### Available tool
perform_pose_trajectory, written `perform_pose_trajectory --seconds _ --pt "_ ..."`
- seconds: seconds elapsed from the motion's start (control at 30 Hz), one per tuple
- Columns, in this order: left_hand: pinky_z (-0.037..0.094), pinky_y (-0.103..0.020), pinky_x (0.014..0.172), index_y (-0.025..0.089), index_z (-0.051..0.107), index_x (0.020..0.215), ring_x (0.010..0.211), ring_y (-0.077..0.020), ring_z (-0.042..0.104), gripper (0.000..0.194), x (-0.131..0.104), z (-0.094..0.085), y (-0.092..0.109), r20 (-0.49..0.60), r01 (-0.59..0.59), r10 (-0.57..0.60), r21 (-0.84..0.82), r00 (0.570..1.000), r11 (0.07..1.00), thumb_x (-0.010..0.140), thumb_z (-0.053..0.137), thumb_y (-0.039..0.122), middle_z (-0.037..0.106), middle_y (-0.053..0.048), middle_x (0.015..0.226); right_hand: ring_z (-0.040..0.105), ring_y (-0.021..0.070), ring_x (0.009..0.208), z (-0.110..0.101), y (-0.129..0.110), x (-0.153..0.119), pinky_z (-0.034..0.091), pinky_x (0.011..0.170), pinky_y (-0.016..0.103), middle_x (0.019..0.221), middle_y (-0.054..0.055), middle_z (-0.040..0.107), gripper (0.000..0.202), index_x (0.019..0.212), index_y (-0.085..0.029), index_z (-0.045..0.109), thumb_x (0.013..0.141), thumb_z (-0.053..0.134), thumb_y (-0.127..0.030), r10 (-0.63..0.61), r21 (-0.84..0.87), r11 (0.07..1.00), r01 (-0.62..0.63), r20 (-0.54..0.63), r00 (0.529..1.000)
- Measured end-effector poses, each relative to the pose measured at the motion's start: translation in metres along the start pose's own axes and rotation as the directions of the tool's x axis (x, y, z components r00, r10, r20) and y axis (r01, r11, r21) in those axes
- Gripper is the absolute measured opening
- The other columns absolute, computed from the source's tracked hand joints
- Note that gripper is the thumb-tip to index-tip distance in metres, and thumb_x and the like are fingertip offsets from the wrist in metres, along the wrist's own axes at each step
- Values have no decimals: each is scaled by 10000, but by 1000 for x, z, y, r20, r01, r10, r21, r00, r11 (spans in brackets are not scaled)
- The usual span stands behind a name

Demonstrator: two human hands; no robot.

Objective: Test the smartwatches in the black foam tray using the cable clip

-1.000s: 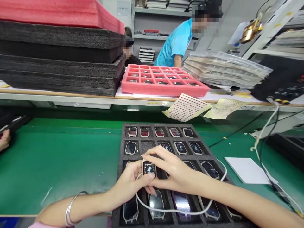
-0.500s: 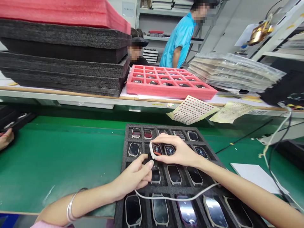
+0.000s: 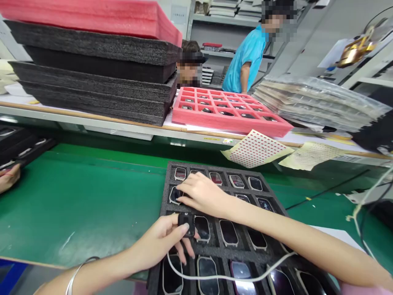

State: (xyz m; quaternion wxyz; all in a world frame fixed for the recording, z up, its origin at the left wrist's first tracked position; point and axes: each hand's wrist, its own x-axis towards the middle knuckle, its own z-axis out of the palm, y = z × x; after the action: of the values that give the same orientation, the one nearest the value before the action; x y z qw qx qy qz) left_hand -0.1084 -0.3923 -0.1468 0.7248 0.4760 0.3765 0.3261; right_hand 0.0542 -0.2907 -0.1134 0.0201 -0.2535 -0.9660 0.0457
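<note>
Between the thumb and fingers of my left hand [image 3: 167, 237] is a small black square charger [image 3: 186, 224], held flat over the tray's left side. A white cable [image 3: 221, 277] loops from near that hand across the front watches. My right hand [image 3: 204, 194] reaches over the grey foam tray [image 3: 215, 250], its thumb and fingers closed on the edge of the leftmost smartwatch [image 3: 174, 195] in the second row. That watch has a dark screen and a light frame. Other watches, such as a dark-screened watch [image 3: 229, 232], lie in the compartments; my right hand and forearm hide part of the second row.
A shelf edge [image 3: 123, 119] runs behind the green bench [image 3: 101, 196]. On it stand black foam trays [image 3: 101, 69], a pink foam tray [image 3: 227, 119] of small parts and bagged sheets [image 3: 319, 100]. Another person's hand [image 3: 9, 179] is at far left. Two people are beyond the shelf.
My right hand has let go of the lit-screen watch beside the charger and moved left to the second row's end watch. My left hand has lowered and turned the charger flat. The view has shifted slightly.
</note>
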Motion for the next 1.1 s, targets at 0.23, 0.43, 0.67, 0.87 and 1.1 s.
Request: perform_pose_trajectory --seconds 0.23,0.43,0.67,0.87,1.1 --pt "391 -164 400 135 599 955 481 -93 569 475 -12 -4 -21 8 13 -12 -67 1000 998 791 628 580 667 -83 815 620 326 838 9 -16 18 430 796 440 802 153 666 272 847 -74 657 784 765 -315 43 -41 998 -42 30 999" --pt "219 -133 340 125 642 947 395 7 418 438 8 -11 -32 0 -57 58 -204 998 977 701 783 459 655 -105 949 629 168 729 -13 3 -10 486 671 242 844 48 670 398 1049 -102 640 783 738 -381 140 140 982 -126 -91 986" --pt "180 -159 351 114 587 991 404 6 275 477 9 -5 -13 41 -61 68 -146 997 987 690 801 415 552 5 748 556 234 942 -19 -15 -42 471 873 357 1017 105 598 414 1102 -118 641 746 753 -298 -56 272 956 112 -209 976" --pt "270 -190 436 119 561 1039 468 -52 338 411 9 3 -17 -87 -125 122 -31 989 992 800 690 428 473 50 644 494 276 987 -13 -24 -43 460 862 425 1097 158 552 364 1180 -78 576 834 638 -171 -145 134 978 163 -134 980" --pt "421 -281 796 120 645 974 863 -192 543 217 9 5 -27 -193 -307 301 -2 934 952 861 624 305 615 -42 844 518 277 992 -1 -29 -42 462 863 430 1111 157 579 331 1202 -61 539 882 566 -143 -146 129 976 174 -206 968"
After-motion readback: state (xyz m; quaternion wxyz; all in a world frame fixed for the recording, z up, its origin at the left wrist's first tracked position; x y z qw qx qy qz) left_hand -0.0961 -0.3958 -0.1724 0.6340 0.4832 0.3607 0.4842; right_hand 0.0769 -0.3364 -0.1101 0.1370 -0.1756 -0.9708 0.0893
